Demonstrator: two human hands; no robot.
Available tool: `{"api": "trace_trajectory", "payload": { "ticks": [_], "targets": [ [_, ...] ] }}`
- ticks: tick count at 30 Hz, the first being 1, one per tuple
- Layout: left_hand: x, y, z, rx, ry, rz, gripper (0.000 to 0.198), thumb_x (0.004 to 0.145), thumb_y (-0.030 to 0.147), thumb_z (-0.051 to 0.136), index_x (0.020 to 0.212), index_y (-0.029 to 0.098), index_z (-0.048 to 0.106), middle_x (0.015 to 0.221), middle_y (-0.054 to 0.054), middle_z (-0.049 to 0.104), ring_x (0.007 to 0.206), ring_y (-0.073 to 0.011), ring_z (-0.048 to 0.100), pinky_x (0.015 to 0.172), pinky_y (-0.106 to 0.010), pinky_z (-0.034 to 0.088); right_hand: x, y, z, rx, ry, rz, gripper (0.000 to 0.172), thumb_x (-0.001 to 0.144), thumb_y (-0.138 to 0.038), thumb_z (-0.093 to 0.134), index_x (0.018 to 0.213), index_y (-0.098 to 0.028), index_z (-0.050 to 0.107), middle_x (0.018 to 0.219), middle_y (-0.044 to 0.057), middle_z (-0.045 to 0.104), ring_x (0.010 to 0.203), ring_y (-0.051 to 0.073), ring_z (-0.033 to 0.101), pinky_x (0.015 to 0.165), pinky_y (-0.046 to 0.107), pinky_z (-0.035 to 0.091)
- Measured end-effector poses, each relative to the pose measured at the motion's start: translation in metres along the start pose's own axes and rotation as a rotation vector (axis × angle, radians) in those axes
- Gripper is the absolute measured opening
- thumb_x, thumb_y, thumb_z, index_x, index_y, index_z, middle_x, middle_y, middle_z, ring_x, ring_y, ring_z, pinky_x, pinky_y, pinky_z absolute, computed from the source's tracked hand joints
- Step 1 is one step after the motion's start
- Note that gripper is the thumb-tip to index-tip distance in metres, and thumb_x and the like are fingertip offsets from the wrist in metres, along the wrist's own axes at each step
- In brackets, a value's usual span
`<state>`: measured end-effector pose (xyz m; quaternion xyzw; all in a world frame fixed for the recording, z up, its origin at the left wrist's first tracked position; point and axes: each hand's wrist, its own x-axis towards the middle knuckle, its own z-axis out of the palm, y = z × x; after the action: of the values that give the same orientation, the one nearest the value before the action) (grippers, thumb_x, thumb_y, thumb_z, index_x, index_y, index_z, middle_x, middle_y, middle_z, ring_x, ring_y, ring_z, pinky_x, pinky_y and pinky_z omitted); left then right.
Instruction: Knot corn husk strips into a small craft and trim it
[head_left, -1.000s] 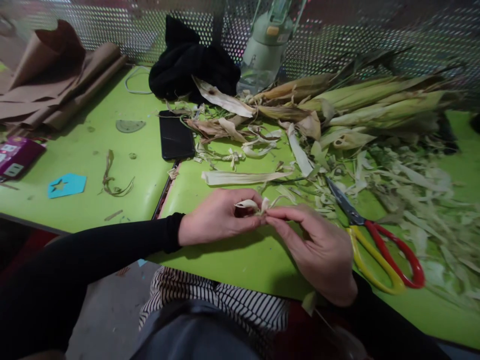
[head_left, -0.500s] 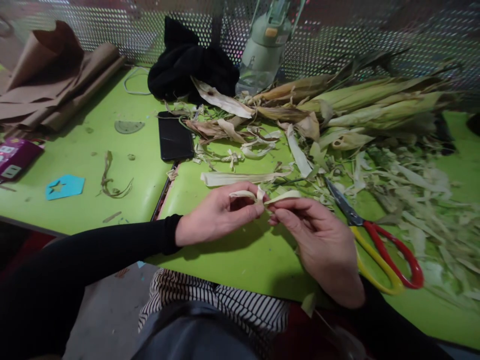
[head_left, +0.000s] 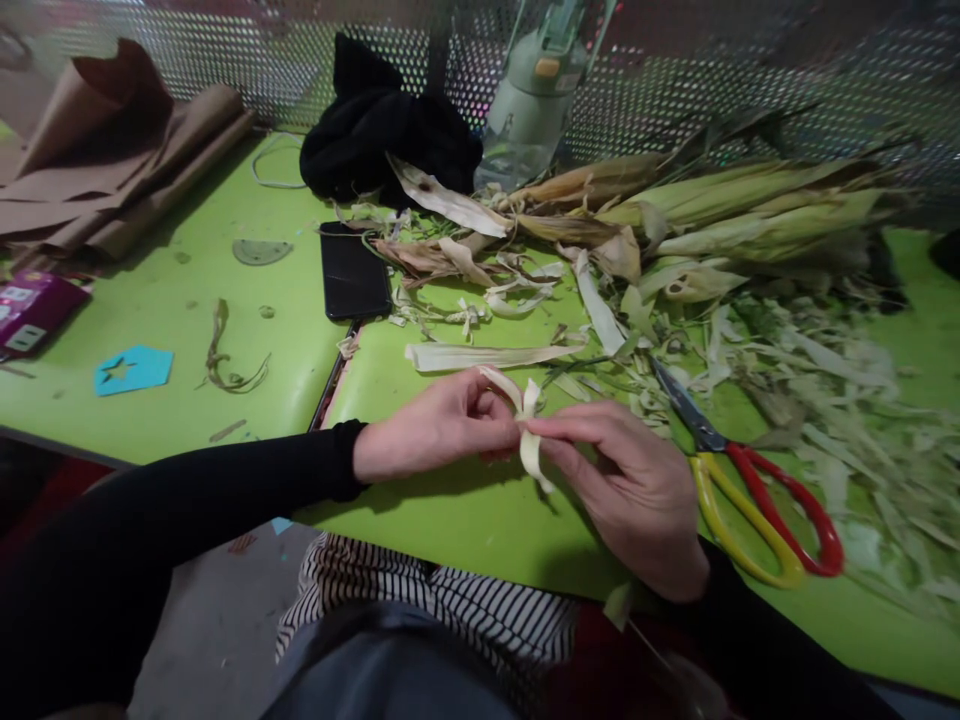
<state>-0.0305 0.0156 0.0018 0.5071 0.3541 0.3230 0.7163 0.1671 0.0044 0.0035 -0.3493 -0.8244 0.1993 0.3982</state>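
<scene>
Both my hands meet over the near edge of the green table [head_left: 480,525] and pinch a pale strip of corn husk [head_left: 527,432] between them. My left hand [head_left: 439,430] grips its upper, looped part with closed fingers. My right hand [head_left: 626,485] pinches the strip just to the right, and the loose end hangs down below my fingers. A longer flat husk strip [head_left: 480,355] lies on the table just beyond my hands.
Scissors with red and yellow handles [head_left: 750,490] lie right of my right hand. Unhusked corn cobs [head_left: 750,215] and a heap of husk scraps [head_left: 817,390] fill the right side. A black phone [head_left: 352,270], black cloth [head_left: 390,125], pale green bottle [head_left: 532,100], brown paper [head_left: 112,170] and blue star cutout [head_left: 133,369] lie further off.
The husk strip, which stretched sideways between my hands half a second ago, has been turned so its end now hangs down below my right fingers. Both hands stayed in place.
</scene>
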Motion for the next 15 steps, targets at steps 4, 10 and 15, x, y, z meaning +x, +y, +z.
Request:
{"api": "trace_trajectory", "payload": {
  "ticks": [4,10,15],
  "targets": [
    [-0.0019,-0.0041,0.0006,0.154,0.034,0.11,0.028,0.075,0.029,0.074,0.086,0.016,0.052,0.074,0.002,0.057,0.067,-0.0093,0.051,0.064,-0.024,0.042,0.0011,-0.0008,0.0023,-0.048,0.028,-0.004,0.014,0.084,-0.013,0.073,0.092,-0.025,0.071,0.082,-0.001,0.073,0.072,0.013,0.067,0.067,0.026,0.055],
    [-0.0068,0.0023,0.0027,0.348,0.045,0.151,0.024,0.092,0.04,0.058,0.09,0.016,0.055,0.076,0.001,0.055,0.069,-0.011,0.049,0.062,-0.024,0.04,0.0005,0.0013,0.0036,-0.149,0.024,-0.047,0.014,0.087,-0.011,0.069,0.096,-0.021,0.069,0.084,0.001,0.072,0.074,0.014,0.068,0.068,0.026,0.054],
    [-0.0042,0.0009,0.0025,0.308,0.054,0.17,0.018,0.096,0.029,0.047,0.086,0.015,0.053,0.071,0.002,0.052,0.066,-0.0102,0.048,0.063,-0.024,0.04,-0.0004,0.0012,0.0052,-0.187,0.028,-0.013,0.011,0.089,-0.015,0.067,0.099,-0.02,0.068,0.083,0.001,0.072,0.071,0.013,0.066,0.066,0.024,0.054]
  ]
}}
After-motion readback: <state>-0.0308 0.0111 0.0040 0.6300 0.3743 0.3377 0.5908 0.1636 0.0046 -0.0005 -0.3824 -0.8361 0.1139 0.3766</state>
